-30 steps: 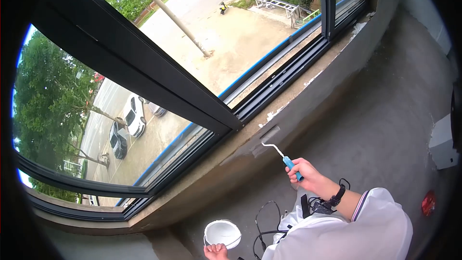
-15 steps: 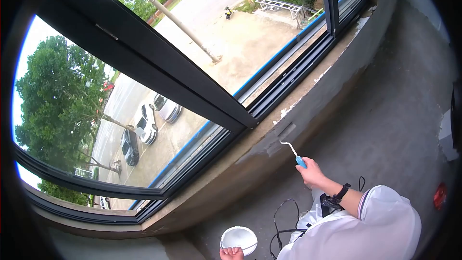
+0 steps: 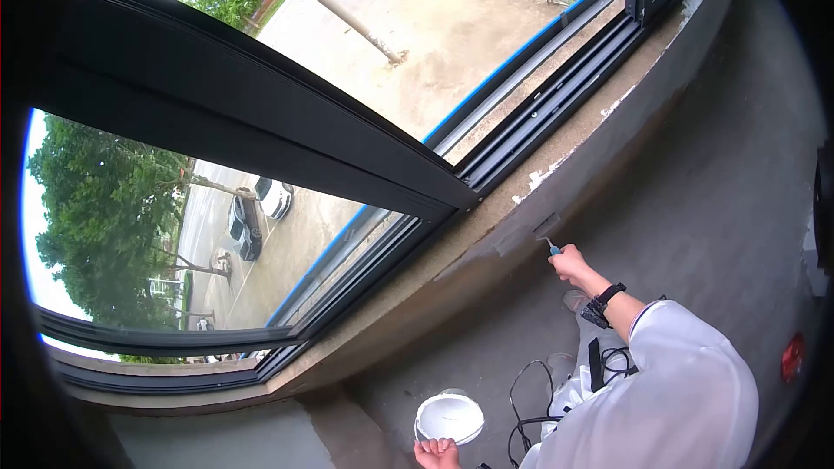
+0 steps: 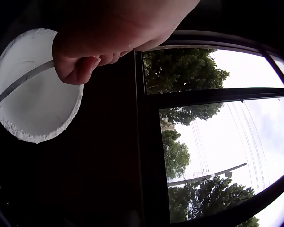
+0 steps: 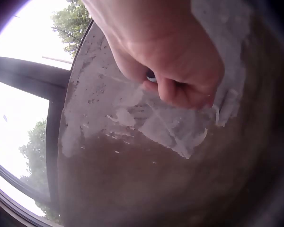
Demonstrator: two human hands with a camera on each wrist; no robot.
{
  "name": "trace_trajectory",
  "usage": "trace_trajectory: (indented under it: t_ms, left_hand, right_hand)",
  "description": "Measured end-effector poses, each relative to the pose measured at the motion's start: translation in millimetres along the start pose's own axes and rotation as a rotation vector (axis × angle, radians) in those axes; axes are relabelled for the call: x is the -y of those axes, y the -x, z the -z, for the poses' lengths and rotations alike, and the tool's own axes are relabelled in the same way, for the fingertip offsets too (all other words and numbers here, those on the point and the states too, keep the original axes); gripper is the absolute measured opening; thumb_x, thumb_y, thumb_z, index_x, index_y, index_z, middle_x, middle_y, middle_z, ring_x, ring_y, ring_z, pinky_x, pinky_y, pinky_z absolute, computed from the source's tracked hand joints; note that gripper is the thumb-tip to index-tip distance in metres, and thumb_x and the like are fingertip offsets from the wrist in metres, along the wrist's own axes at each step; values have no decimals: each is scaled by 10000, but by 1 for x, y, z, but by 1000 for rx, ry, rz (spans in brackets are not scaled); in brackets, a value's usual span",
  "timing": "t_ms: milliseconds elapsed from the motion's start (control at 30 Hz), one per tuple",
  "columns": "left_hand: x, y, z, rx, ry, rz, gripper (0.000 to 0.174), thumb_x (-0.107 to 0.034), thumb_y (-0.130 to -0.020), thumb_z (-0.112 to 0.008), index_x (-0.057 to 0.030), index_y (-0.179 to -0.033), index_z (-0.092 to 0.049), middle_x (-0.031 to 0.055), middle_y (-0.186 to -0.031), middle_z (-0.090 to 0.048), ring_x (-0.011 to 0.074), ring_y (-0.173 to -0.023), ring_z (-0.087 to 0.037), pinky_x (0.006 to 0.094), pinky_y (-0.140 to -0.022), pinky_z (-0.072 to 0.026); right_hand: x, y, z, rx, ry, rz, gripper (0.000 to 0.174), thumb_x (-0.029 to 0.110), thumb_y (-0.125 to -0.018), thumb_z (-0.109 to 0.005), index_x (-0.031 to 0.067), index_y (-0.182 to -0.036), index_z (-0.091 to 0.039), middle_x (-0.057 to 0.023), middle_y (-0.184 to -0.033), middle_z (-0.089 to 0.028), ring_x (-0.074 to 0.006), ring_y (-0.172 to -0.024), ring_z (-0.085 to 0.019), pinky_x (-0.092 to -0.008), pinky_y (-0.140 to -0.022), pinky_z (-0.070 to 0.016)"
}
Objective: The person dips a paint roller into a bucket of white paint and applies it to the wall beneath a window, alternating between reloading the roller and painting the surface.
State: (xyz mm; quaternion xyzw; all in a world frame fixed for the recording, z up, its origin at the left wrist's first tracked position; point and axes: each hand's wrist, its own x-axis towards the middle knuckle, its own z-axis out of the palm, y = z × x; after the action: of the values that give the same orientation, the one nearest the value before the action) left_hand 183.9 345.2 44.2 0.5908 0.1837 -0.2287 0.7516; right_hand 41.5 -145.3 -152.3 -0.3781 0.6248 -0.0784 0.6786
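Note:
My right hand (image 3: pixel 569 264) grips the blue handle (image 3: pixel 554 250) of a small paint roller, its fingers wrapped round it. The roller head (image 5: pixel 228 100) lies against the wall below the window sill, at a patch of pale wet coating (image 5: pixel 175 130). Most of the handle is hidden by the fist in the right wrist view. Low in the head view, my left hand (image 3: pixel 437 453) holds a white bucket (image 3: pixel 450 417) by its wire handle (image 4: pixel 23 81). The bucket's inside and rim are coated white.
A dark-framed window (image 3: pixel 347 174) runs along the left, above a rough sill (image 3: pixel 495 213) with white flakes. Black cables (image 3: pixel 526 408) hang by the person's legs. A red object (image 3: pixel 792 358) lies on the grey floor at the right.
The right hand with the roller has moved up and rightward along the wall in the head view, and the view itself has shifted. The left hand keeps hold of the bucket.

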Motion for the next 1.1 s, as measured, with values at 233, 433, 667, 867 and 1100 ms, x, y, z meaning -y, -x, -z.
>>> trace_trajectory:
  t_ms: [233,433,667,867,1100]
  left_hand:
    - [-4,-16,-8,-194,269,159,267,-202,-887,-525,-172,-654,-397,-20,-558,-306,137,-488,-282,289,-475,-268]
    - [-14,-17,-20,-19,226,96,251,-156,-895,-509,-186,-661,-424,-28,-576,-332,110,-492,-301,262,-474,-258]
    - [-41,-40,7,82,338,89,169,-169,-901,-501,-166,-733,-482,-20,-610,-389,125,-480,-316,272,-445,-272]
    - [-50,-34,32,3,253,-14,203,-190,-892,-502,-160,-705,-431,-6,-614,-376,141,-481,-304,287,-441,-267]
    - [-56,18,15,-98,117,-188,187,-149,-880,-480,-153,-704,-418,-14,-606,-325,132,-513,-326,280,-463,-283]
  right_hand:
    - [41,89,1,7,68,114,116,37,-743,-535,33,-662,-453,-62,-581,-514,-126,-434,-448,-312,-384,-297]
    - [57,168,22,156,-13,208,146,17,-751,-531,69,-672,-419,-22,-578,-460,-97,-455,-422,-275,-384,-264]
    - [60,247,23,175,-38,380,89,-14,-773,-535,27,-850,-521,24,-592,-423,-58,-448,-410,-249,-368,-254]
    - [57,241,17,178,-25,387,63,-13,-772,-544,32,-801,-512,20,-573,-423,-70,-444,-418,-256,-370,-266]
    - [46,175,7,303,-173,243,249,-6,-819,-571,89,-651,-414,24,-552,-393,-62,-420,-350,-259,-368,-214]
